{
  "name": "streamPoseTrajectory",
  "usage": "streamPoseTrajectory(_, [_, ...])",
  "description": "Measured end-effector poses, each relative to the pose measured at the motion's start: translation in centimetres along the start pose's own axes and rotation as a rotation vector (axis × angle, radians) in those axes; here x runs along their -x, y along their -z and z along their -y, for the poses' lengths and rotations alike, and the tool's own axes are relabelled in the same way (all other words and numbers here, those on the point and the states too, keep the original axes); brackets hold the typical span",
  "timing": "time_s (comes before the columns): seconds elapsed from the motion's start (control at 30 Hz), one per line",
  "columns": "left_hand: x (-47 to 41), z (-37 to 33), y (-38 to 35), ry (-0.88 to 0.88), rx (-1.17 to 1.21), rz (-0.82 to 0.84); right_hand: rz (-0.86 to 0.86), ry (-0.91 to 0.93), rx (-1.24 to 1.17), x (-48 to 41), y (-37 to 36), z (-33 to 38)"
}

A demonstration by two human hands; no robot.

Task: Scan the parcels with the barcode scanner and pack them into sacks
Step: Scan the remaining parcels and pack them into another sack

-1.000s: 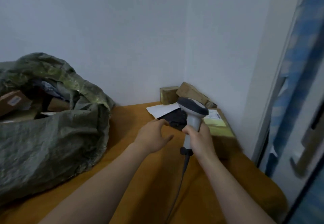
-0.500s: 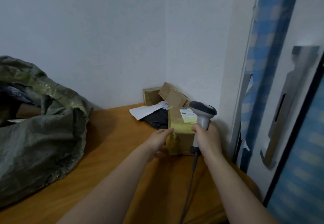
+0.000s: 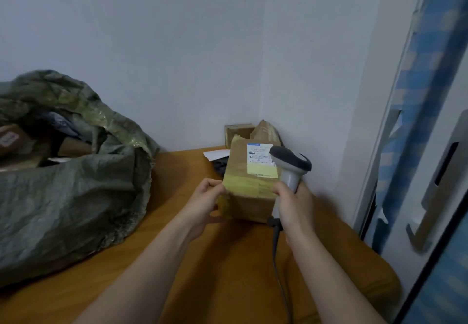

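Observation:
A cardboard parcel point(image 3: 249, 181) with yellow tape and a white label on top is tilted up off the wooden table point(image 3: 222, 260). My left hand point(image 3: 206, 202) grips its near left corner. My right hand point(image 3: 293, 207) grips the handle of a grey barcode scanner point(image 3: 290, 165), whose head hangs just right of the label. The scanner's cable runs down toward me. A large green woven sack point(image 3: 71, 186) sits open at the left with several parcels inside.
More parcels point(image 3: 266, 131), a white envelope point(image 3: 215, 153) and a dark bag are piled in the table's far corner against the white wall. A blue-patterned panel and a frame point(image 3: 415, 146) stand close on the right.
My left hand reached to the parcel, took hold of it and tipped it up toward me. The scanner moved right of the label. The view shifted left, showing more of the sack.

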State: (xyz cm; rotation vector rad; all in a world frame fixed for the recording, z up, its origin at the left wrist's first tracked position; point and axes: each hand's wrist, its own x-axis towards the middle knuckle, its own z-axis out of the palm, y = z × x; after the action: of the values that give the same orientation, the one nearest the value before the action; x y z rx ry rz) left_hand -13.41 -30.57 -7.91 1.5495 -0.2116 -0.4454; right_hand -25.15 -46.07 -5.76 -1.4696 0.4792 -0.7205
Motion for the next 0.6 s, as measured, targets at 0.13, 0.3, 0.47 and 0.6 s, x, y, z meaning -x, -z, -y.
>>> streamPoseTrajectory(0.13, [1.0,0.5,4.0,-0.097,0.051,-0.051,0.087,-0.035,-0.032,1.5,-3.2,0.0])
streamPoseTrajectory(0.3, [1.1,1.9,7.6,-0.180,0.069,-0.072,0.135,-0.023,-0.078,1.9,-6.1,-0.1])
streamPoseTrajectory(0.47, [1.0,3.0,9.2,-0.274,0.062,-0.047,0.093,0.042,-0.090,1.4,-8.3,-0.7])
streamPoseTrajectory(0.6, [0.6,3.9,9.8,-0.305,0.075,-0.133,0.151,0.007,-0.142,0.9,-9.6,-1.6])
